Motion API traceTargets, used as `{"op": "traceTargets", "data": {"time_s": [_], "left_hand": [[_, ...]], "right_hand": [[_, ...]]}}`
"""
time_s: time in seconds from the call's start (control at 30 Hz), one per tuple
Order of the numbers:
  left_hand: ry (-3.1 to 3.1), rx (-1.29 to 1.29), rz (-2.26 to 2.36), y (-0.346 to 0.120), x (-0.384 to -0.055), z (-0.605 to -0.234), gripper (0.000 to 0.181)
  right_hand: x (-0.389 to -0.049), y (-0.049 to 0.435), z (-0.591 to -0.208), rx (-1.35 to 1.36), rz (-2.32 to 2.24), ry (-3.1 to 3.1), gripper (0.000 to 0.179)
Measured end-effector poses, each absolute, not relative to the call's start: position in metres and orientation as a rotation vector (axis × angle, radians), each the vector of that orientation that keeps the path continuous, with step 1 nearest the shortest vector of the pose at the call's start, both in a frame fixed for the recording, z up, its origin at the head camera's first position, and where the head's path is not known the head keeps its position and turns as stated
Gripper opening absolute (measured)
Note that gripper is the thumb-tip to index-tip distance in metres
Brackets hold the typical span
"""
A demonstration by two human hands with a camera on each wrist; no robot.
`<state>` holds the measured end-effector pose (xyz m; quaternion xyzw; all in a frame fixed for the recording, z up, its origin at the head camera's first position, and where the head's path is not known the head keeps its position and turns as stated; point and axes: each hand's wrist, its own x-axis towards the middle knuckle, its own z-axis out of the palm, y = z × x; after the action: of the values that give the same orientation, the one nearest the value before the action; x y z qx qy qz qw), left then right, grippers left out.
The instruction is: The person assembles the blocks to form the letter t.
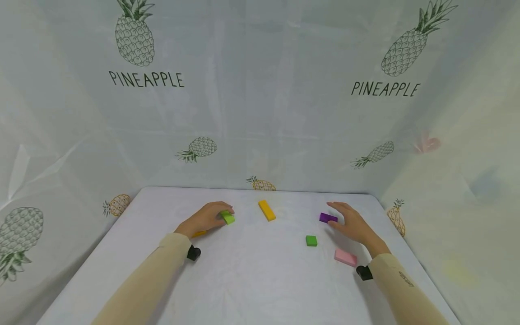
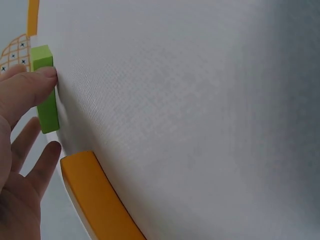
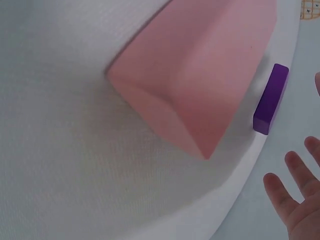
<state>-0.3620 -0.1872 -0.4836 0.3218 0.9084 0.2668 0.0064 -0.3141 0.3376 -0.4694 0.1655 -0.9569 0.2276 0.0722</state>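
My left hand (image 1: 206, 217) pinches a light green block (image 1: 228, 217) at the back left of the table. In the left wrist view the thumb lies on the upper part of that green block (image 2: 46, 100), and other fingers spread below. An orange block (image 2: 102, 200) lies beneath this hand, mostly covered by it in the head view. My right hand (image 1: 352, 225) has its fingers spread around a purple block (image 1: 327, 218), the thumb close to its near end. The right wrist view shows the fingers apart from the purple block (image 3: 271, 99).
A yellow-orange block (image 1: 266, 211) lies at the back middle of the white table (image 1: 252, 275). A small green block (image 1: 311, 241) and a pink block (image 1: 345, 257) sit nearer, by the right forearm. Behind hangs a pale curtain (image 1: 260, 90) printed with pineapples.
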Motion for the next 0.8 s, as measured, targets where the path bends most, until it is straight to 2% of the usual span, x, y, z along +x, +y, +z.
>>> {"op": "traceTargets", "data": {"time_s": [0.8], "left_hand": [[2.796,0.978,0.891,-0.1857,-0.3634,-0.4808,0.030]], "right_hand": [[-0.3213,0.3355,-0.4721,0.519,0.739,-2.872,0.062]]}}
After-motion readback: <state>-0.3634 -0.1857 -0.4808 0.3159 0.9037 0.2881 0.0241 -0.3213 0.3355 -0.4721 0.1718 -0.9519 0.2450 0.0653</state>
